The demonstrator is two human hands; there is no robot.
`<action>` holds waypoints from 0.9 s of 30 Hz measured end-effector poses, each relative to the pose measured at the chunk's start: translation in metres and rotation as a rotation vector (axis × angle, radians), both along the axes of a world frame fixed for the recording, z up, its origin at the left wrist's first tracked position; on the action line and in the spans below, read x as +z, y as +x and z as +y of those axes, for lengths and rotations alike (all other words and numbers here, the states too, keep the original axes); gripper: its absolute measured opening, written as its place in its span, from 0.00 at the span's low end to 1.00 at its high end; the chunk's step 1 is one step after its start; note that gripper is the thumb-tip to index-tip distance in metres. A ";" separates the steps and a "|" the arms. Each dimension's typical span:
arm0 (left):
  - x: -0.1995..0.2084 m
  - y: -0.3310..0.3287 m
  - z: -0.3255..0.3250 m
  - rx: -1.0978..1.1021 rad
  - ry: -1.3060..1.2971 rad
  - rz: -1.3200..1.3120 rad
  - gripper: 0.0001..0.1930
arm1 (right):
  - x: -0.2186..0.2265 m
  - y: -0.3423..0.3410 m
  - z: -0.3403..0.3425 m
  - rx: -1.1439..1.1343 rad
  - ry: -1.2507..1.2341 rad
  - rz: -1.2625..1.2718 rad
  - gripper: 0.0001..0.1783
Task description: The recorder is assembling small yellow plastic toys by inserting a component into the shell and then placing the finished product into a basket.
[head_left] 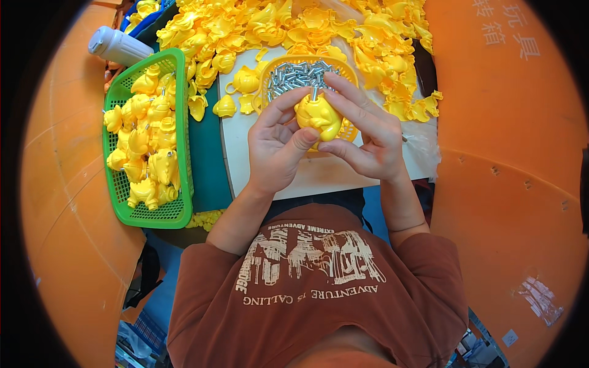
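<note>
Between my two hands is a yellow plastic toy body (319, 116), held above the near side of a yellow basket (267, 69). A small silver metal pin (315, 94) stands up out of its top. My left hand (279, 144) grips the toy from the left with thumb and fingers. From the right, my right hand (371, 138) closes on it, the thumb low and the fingers reaching up near the pin. Behind the toy, many silver metal pins (294, 76) lie heaped in the yellow basket.
At the left stands a green basket (187, 141) of yellow toy bodies with pins. A big pile of yellow plastic shell parts (294, 27) covers the far table. A pale bottle (119, 46) lies behind the green basket. Orange panels (503, 153) flank both sides.
</note>
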State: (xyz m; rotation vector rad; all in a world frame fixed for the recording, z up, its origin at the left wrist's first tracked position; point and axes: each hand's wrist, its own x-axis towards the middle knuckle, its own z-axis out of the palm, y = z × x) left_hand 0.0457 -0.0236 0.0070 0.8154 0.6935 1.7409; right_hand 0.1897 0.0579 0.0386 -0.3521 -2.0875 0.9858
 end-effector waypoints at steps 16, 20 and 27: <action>0.001 -0.004 0.000 -0.036 -0.058 0.037 0.21 | 0.000 -0.004 -0.009 -0.066 -0.057 -0.051 0.32; 0.004 -0.005 -0.003 -0.004 -0.070 0.088 0.21 | 0.000 -0.007 -0.008 -0.088 -0.031 -0.073 0.32; 0.009 -0.006 -0.004 -0.019 -0.047 0.131 0.21 | 0.002 -0.007 -0.016 -0.186 0.164 -0.076 0.30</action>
